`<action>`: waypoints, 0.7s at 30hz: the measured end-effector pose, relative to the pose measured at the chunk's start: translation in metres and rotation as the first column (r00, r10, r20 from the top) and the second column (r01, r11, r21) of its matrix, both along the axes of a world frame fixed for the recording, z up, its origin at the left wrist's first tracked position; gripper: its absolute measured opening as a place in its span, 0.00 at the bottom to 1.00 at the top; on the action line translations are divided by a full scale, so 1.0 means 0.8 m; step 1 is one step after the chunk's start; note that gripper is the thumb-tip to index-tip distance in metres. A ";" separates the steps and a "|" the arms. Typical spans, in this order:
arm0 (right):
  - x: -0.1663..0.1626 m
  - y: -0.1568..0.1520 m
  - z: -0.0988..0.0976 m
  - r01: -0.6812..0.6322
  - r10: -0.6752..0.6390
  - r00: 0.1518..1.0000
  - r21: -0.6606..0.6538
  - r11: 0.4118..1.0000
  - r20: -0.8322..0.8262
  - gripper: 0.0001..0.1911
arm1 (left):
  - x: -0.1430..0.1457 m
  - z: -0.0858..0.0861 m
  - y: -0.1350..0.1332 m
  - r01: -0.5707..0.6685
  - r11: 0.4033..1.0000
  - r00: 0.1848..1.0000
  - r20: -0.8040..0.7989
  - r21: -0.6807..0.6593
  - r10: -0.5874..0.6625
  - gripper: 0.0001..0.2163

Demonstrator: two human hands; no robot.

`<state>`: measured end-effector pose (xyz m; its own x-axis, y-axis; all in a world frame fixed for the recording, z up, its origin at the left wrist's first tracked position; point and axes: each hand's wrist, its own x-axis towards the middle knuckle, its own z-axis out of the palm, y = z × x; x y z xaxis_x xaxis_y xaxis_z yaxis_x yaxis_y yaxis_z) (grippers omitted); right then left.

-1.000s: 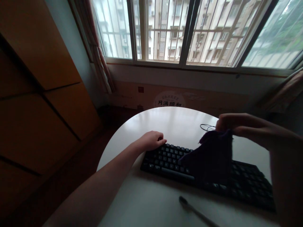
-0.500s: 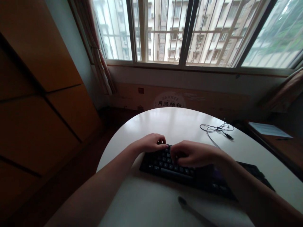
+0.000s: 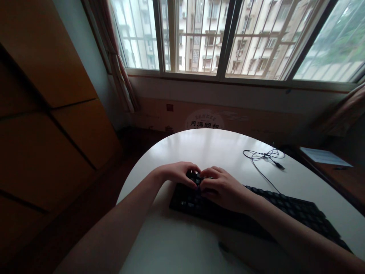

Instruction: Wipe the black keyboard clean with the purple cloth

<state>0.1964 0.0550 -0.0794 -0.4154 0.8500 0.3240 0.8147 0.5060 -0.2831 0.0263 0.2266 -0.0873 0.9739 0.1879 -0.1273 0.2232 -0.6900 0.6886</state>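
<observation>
A black keyboard (image 3: 185, 201) lies at a slant on the white round table (image 3: 159, 236). My left hand (image 3: 179, 173) is at its far left part, thumb on the keys and index finger curved round toward the far side, with a few keys showing between them. Right against it, my right hand (image 3: 221, 186) is bent over the keys with its fingers curled together. Whatever those fingers pinch is hidden. My right forearm crosses over the keyboard's middle. Near the front, a dark, slim, brush-like thing (image 3: 224, 247) lies on the table, partly in shadow.
A thin black cable (image 3: 266, 155) with a plug lies looped behind the keyboard. On the right, a brown desk (image 3: 322, 167) bears a pale sheet (image 3: 325, 156). Wooden cabinets (image 3: 76, 133) stand on the left, and a barred window (image 3: 196, 45) is ahead.
My right hand has turned and shifted left to meet my left hand, uncovering the keyboard's right part. My left thumb has moved down over the keys. The keyboard's right end looks shifted rightward.
</observation>
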 end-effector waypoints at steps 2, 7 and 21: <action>0.003 -0.008 -0.005 -0.014 0.013 0.999 0.035 0.999 0.041 0.07 | 0.000 -0.001 0.002 0.000 1.000 1.000 -0.002 -0.002 0.000 0.26; 0.006 -0.019 -0.017 0.011 -0.014 0.998 0.067 0.998 0.053 0.12 | 0.004 -0.003 -0.004 -0.010 0.996 1.000 0.022 0.090 0.008 0.18; 0.007 -0.017 -0.023 0.082 -0.082 0.997 0.022 0.996 -0.011 0.12 | 0.031 -0.015 -0.034 -0.242 0.853 0.968 0.060 0.462 0.242 0.15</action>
